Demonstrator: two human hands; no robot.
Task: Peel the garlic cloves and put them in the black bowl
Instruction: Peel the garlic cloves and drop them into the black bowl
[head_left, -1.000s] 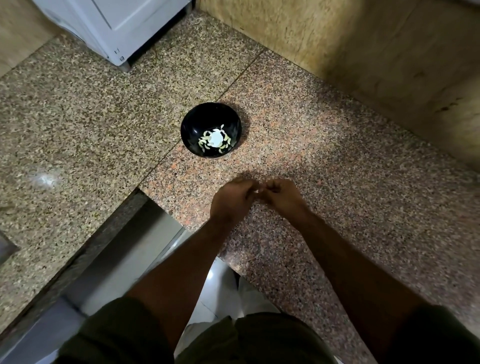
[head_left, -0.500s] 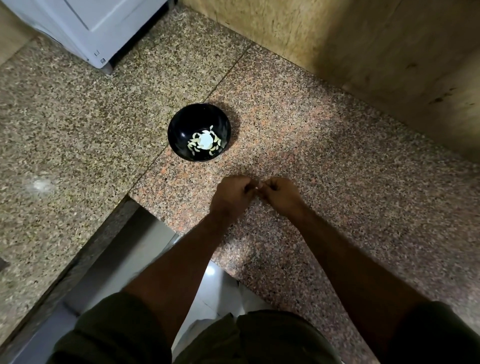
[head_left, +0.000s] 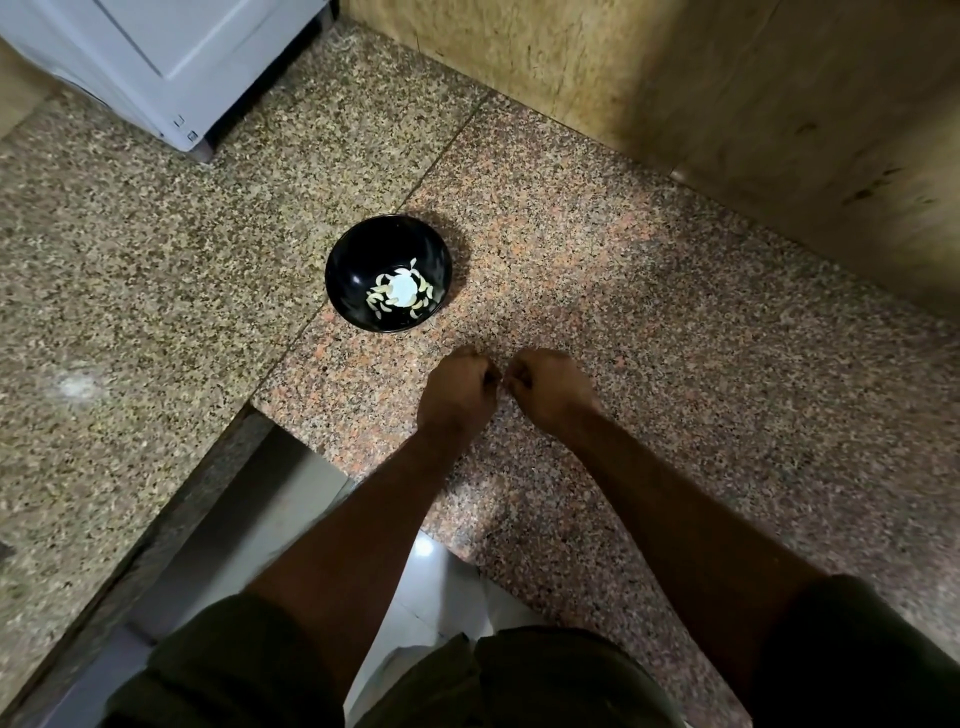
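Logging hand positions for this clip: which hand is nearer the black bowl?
Left. The left hand sits just below and right of the black bowl in the picture, fingers curled. The right hand is beside it, farther right and farther from the bowl.

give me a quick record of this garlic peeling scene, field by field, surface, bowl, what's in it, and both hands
surface: speckled granite counter
bowl: black bowl, upright, beyond the hands
bowl contents: pale peeled garlic cloves ringed round a bright spot at the bottom
left hand: fingers curled, near the right
right hand: fingers curled
held item: too small to make out
background: white appliance
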